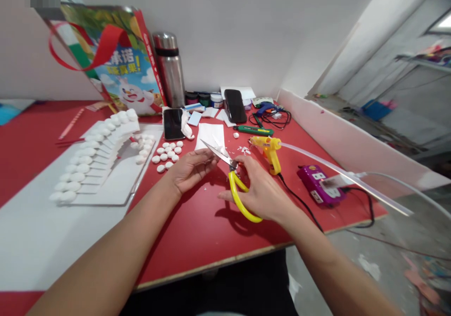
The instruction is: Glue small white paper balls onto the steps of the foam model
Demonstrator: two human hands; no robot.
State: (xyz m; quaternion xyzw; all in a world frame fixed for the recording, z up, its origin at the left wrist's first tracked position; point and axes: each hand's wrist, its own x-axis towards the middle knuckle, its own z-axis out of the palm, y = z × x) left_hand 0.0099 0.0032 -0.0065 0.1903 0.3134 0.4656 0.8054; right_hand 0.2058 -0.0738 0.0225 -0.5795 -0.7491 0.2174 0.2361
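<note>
My right hand is closed on a pair of scissors with yellow handles. Their metal blades point up and left, across the fingertips of my left hand. The left fingers are pinched together, and whatever is between them is hidden behind the blades. Just beyond the blades lies a sheet of white paper. Small white scraps are scattered to its right. Left of my left hand sit several round white pieces. Further left, a stepped white model carries rows of similar round pieces on a white board.
On the right are a yellow glue gun with a long clear glue stick and a purple power strip. A green cutter, two phones, a steel flask and a colourful bag stand or lie toward the wall.
</note>
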